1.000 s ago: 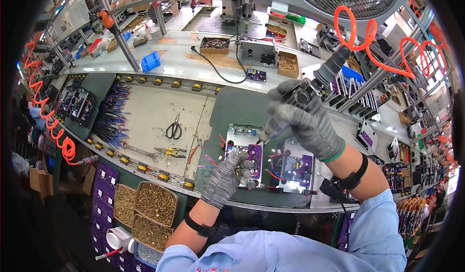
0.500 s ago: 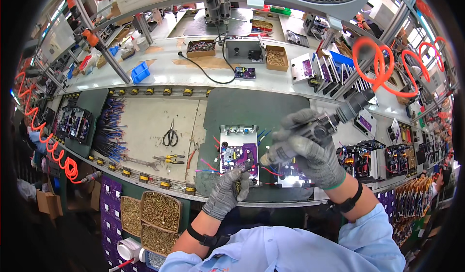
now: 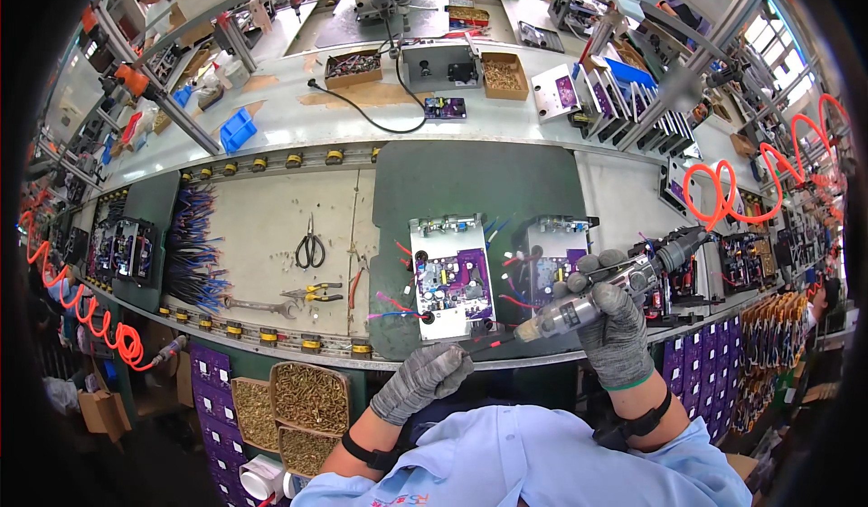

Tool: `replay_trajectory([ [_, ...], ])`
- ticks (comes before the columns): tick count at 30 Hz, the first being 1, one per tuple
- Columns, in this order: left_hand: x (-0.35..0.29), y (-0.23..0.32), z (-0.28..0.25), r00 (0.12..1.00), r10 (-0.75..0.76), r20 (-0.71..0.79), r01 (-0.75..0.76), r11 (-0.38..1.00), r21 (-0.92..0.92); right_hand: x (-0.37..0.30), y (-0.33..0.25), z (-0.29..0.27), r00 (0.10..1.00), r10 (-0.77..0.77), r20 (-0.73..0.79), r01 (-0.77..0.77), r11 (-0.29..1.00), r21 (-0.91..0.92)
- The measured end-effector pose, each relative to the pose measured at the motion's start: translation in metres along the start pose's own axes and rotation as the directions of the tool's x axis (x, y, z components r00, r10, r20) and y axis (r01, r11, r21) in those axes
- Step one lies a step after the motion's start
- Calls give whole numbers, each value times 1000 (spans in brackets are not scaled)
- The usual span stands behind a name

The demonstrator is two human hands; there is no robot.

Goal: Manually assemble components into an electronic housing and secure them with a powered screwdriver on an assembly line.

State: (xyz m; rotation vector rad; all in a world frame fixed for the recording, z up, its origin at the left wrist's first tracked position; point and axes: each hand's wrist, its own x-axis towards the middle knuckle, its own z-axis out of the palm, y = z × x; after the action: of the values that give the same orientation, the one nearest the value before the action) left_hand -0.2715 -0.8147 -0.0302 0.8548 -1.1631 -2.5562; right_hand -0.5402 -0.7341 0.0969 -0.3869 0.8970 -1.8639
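Head view showed the right hand [image 3: 617, 328], in a grey knit glove, wrapped firmly around the body of a pneumatic screwdriver [image 3: 562, 315], its nose aimed left and slightly down. An orange coiled hose [image 3: 723, 201] ran up from the tool's rear end. The left hand [image 3: 421, 382], gloved alike, had its fingers curled in beside the tip of the long driver bit [image 3: 493, 342], near the front edge of the bench; whether it gripped the bit or something small could not be told. Just beyond lay 1 purple circuit board assembly [image 3: 452, 283] on a green mat [image 3: 475, 177], with red and blue wires at its sides, and a 2nd board assembly [image 3: 553, 256] sat to its right, partly hidden by the right hand. Scissors [image 3: 310, 247], yellow-handled pliers [image 3: 315, 293] and a wrench [image 3: 258, 305] lay left of the mat. Below the bench edge stood 3 trays of brass-coloured screws [image 3: 310, 397].
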Motion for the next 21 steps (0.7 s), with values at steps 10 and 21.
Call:
replay_trajectory([
  [10,-6,32,-12,996,-18,88,6,992,127,2,12,11,999,-31,-29,31,999,-18],
  [21,72,22,-84,914,200,-353,-102,955,277,43,19,3,954,-287,-84,272,949,-158],
])
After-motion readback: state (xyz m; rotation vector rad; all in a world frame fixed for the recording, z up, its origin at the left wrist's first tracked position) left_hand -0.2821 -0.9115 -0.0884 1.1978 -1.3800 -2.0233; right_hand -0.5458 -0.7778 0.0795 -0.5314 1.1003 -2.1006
